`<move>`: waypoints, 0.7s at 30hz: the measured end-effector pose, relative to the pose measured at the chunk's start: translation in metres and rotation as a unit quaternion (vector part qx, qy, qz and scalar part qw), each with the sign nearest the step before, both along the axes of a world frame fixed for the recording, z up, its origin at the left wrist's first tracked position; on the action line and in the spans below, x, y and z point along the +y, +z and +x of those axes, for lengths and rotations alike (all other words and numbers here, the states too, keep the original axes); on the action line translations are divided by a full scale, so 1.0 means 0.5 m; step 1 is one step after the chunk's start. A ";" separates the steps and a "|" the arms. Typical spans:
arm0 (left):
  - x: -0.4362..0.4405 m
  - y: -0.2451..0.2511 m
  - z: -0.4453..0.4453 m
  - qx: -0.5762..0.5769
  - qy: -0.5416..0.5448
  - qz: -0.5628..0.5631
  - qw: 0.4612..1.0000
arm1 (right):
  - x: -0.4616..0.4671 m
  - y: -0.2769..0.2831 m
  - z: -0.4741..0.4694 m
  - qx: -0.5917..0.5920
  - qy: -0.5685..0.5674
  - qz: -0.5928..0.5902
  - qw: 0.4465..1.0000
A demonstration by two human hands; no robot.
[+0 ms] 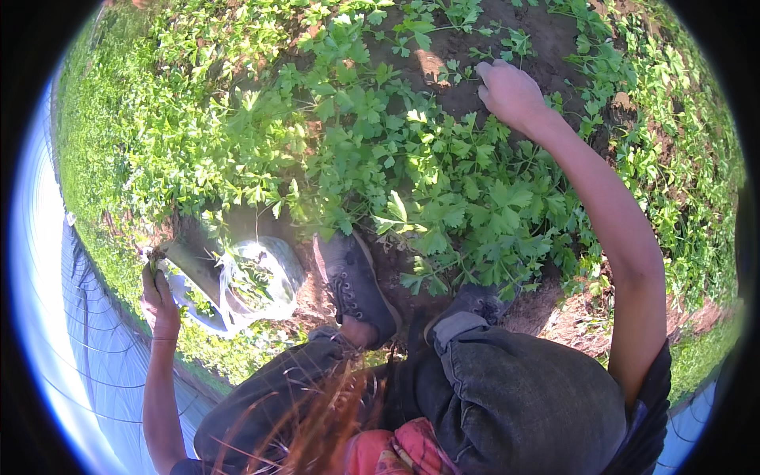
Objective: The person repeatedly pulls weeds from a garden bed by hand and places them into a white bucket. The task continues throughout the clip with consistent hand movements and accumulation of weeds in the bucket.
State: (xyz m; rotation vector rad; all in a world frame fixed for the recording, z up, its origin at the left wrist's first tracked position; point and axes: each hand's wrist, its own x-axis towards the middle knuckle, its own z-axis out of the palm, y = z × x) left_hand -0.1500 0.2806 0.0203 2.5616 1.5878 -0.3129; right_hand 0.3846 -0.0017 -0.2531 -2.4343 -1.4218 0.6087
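Observation:
My left hand (159, 306) is raised at the left and grips a small bunch of pulled plants (155, 260), with dark, soil-covered roots at the top. Close beside it a clear plastic bag (284, 279) lies on the ground with green plant matter inside. My right hand (512, 95) reaches far forward over bare soil (549, 44), its fingers curled down beside a small leafy seedling (456, 72). Whether the fingertips pinch a stem is hidden. Between both hands grow leafy celery-like plants (475, 196).
My shoes (350, 279) stand at the edge of the leaves, knees bent in dark jeans (534, 380). A greyish flat or tubular piece (193, 273) lies by the bag. Denser greenery (671, 148) spreads on both sides. Translucent sheeting (98, 356) with ribs rises at the left rim.

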 end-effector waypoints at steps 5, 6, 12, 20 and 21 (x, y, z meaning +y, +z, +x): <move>-0.007 -0.065 -0.254 0.056 0.100 0.046 0.992 | 0.005 -0.039 -0.004 -0.078 0.029 -0.038 0.996; -0.021 -0.063 -0.263 0.049 0.123 0.042 0.990 | 0.012 -0.044 -0.008 -0.099 0.043 -0.041 0.993; -0.040 -0.049 -0.210 -0.034 0.093 0.073 0.992 | 0.012 -0.064 0.007 -0.150 0.085 -0.084 0.981; 0.039 0.028 -0.192 0.124 0.271 0.047 0.953 | 0.009 -0.088 0.027 -0.212 0.182 -0.130 0.951; 0.050 0.027 -0.193 0.213 0.293 -0.006 0.932 | 0.019 -0.076 0.020 -0.197 0.166 -0.129 0.958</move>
